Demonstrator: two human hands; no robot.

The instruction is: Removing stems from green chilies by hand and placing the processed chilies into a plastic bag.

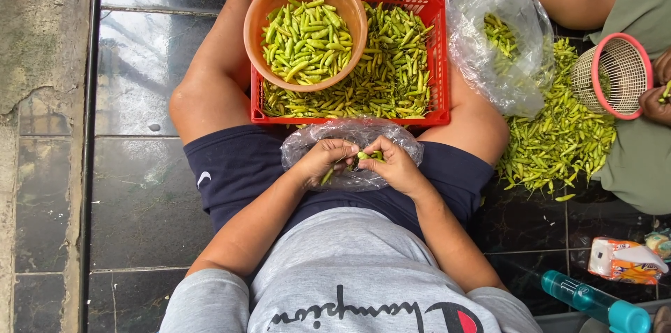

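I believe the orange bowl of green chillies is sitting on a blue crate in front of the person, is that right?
Not quite: the crate is red, not blue. The head view shows the orange bowl of green chillies resting on its left end, in front of the person.

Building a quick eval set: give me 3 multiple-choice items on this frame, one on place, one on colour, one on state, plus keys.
1. Where does the orange bowl of green chillies sit?
A. on the red crate
B. on the floor tiles
C. in the person's lap

2. What colour is the rim of the small woven basket at the right?
A. blue
B. pink
C. black

3. What are the left hand and right hand doing?
A. resting flat on the knees
B. lifting the crate
C. both pinching green chillies over a clear plastic bag

Key: 1 A, the bowl rests on the crate's far left corner. 2 B, the rim is pink. 3 C, both hands grip chillies above the bag in the lap.
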